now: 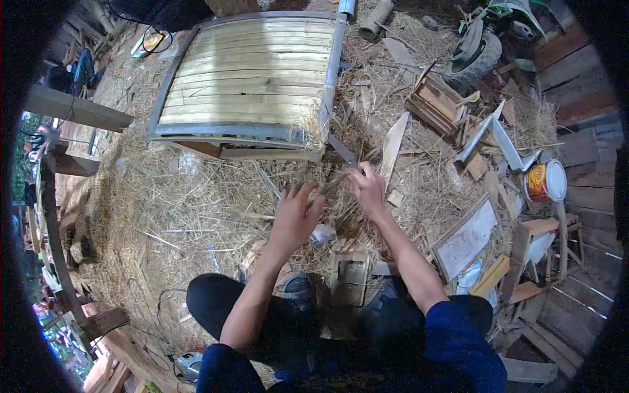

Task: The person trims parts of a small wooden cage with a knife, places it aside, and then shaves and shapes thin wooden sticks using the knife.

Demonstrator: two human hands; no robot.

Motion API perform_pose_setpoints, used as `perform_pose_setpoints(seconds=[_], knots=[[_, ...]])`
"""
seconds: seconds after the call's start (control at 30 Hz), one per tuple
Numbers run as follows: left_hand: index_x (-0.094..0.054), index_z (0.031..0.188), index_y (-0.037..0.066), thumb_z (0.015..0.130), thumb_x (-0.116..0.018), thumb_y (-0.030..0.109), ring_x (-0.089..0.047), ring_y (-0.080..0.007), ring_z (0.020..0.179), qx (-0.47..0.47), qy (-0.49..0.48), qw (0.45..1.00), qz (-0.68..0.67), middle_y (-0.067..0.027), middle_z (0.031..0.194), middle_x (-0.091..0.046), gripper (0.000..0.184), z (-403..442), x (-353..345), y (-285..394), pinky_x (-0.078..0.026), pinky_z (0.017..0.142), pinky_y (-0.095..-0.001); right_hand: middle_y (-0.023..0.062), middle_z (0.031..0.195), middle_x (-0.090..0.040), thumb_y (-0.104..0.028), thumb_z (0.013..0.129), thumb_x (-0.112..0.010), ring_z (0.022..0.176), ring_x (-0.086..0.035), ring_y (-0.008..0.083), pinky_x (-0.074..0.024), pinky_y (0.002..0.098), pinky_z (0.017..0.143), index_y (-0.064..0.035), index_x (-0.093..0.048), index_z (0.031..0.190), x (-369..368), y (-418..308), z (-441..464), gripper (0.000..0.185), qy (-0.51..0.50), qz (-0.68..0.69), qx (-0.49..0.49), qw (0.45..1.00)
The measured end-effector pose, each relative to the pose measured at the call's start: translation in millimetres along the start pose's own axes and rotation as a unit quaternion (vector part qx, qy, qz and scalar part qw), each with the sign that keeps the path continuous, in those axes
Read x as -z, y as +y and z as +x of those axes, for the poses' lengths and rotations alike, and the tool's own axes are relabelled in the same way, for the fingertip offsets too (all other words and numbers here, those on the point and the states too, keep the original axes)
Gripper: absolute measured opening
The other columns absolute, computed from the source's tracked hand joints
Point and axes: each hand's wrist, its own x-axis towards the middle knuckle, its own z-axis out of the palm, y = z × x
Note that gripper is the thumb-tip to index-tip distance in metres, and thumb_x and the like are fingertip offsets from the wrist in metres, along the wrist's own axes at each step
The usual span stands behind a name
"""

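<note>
Over the straw-covered ground, my right hand (368, 188) is closed on a knife-like tool with a flat blade (341, 150) that points up and left toward the slatted panel's corner. Just left of it, my left hand (298, 213) hangs with its fingers bent and a little apart, and nothing clear shows between them. Beyond both hands lies a framed panel of pale slats (249, 72), its near right corner close to the blade. Straw and shavings lie beneath the hands.
A small wooden frame (350, 278) lies between my feet. To the right are a wooden box (436, 105), a framed board (466, 239), a bucket (546, 181) and a wheel (477, 60). Wooden beams (78, 108) stand at the left.
</note>
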Motion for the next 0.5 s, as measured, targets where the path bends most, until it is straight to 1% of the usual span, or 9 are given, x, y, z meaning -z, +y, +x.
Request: perform_pose_setpoints(seconds=[0.03,0.07,0.1,0.13,0.17,0.2,0.33,0.43,0.5], knots=[[-0.053,0.128,0.002,0.097,-0.055,0.029,-0.067,-0.0294,0.082,-0.068,0.051,0.993,0.083,-0.0198,0.099,-0.068,0.041,6.9,6.5,8.5,-0.052,0.074,-0.0375,0.0096,0.086,-0.055,-0.006,0.072,-0.071,0.076,-0.061,0.0299,-0.0471,0.0413,0.061,-0.0186,-0.071,0.097,18.4,-10.0,6.9,0.028,0.011,0.0,0.019,1.0],[-0.054,0.127,0.002,0.097,-0.055,0.028,-0.068,-0.0305,0.079,-0.096,0.091,0.982,0.132,-0.0185,0.096,-0.068,0.04,11.1,16.2,22.4,-0.053,0.073,-0.0377,0.0085,0.084,-0.056,-0.005,0.072,-0.07,0.075,-0.061,0.0281,-0.0472,0.0403,0.06,-0.0175,-0.069,0.097,34.9,-16.7,11.5,0.028,0.042,0.0,0.047,0.998],[-0.055,0.125,0.003,0.097,-0.055,0.028,-0.067,-0.0329,0.08,-0.037,0.006,0.999,0.025,-0.0176,0.097,-0.067,0.038,14.3,29.5,30.9,-0.052,0.075,-0.0396,0.0081,0.084,-0.057,-0.005,0.073,-0.07,0.074,-0.061,0.0275,-0.0473,0.0401,0.06,-0.0175,-0.069,0.097,52.9,-23.2,16.3,0.027,0.041,-0.011,0.063,0.997],[-0.056,0.123,0.003,0.097,-0.056,0.028,-0.065,-0.0352,0.08,0.019,-0.083,0.993,-0.084,-0.0167,0.097,-0.067,0.036,17.1,40.9,38.1,-0.052,0.076,-0.0415,0.0077,0.084,-0.057,-0.005,0.074,-0.07,0.074,-0.061,0.027,-0.0474,0.04,0.06,-0.0174,-0.069,0.096,72.1,-28.9,20.0,0.026,0.04,-0.023,0.076,0.996],[-0.058,0.12,0.003,0.096,-0.056,0.028,-0.064,-0.0376,0.081,0.072,-0.176,0.963,-0.191,-0.0158,0.097,-0.066,0.034,19.5,49.1,43.3,-0.051,0.078,-0.0434,0.0073,0.083,-0.057,-0.006,0.074,-0.069,0.074,-0.061,0.0264,-0.0475,0.0398,0.059,-0.0173,-0.068,0.096,92.3,-34.7,22.9,0.025,0.039,-0.038,0.085,0.995],[-0.056,0.123,0.003,0.097,-0.056,0.024,-0.067,-0.0274,0.081,0.085,-0.218,0.924,-0.303,-0.0126,0.092,-0.068,0.033,21.9,52.4,43.5,-0.052,0.075,-0.037,0.006,0.083,-0.058,-0.008,0.077,-0.069,0.074,-0.061,0.0256,-0.0481,0.0385,0.059,-0.0176,-0.068,0.094,115.2,-41.3,29.3,0.019,0.018,-0.067,0.097,0.993],[-0.055,0.121,-0.001,0.098,-0.054,0.012,-0.063,-0.0114,0.078,0.117,-0.27,0.835,-0.465,-0.0067,0.087,-0.067,0.026,26.4,79.3,71.4,-0.051,0.069,-0.0267,0.0048,0.084,-0.058,-0.014,0.077,-0.073,0.075,-0.062,0.0248,-0.0486,0.0377,0.061,-0.0164,-0.068,0.092,174.9,-55.6,34.1,0.016,0.016,-0.096,0.101,0.99],[-0.055,0.119,-0.001,0.099,-0.052,0.012,-0.061,-0.0104,0.075,0.107,-0.256,0.848,-0.452,-0.0049,0.086,-0.066,0.024,27.2,70.4,65.2,-0.05,0.067,-0.0252,0.005,0.085,-0.058,-0.015,0.076,-0.075,0.075,-0.062,0.0255,-0.0493,0.0384,0.063,-0.0146,-0.068,0.093,194.2,-58.5,25.0,0.019,0.028,-0.075,0.061,0.995],[-0.054,0.122,-0.001,0.1,-0.053,0.015,-0.06,-0.0098,0.079,0.099,-0.249,0.858,-0.439,-0.0039,0.086,-0.065,0.027,30.4,71.0,65.3,-0.05,0.071,-0.0257,0.0055,0.087,-0.057,-0.017,0.079,-0.076,0.078,-0.06,0.024,-0.0484,0.0352,0.068,-0.013,-0.069,0.098,195.5,-65.2,24.2,0.021,0.071,-0.035,-0.032,0.996]])
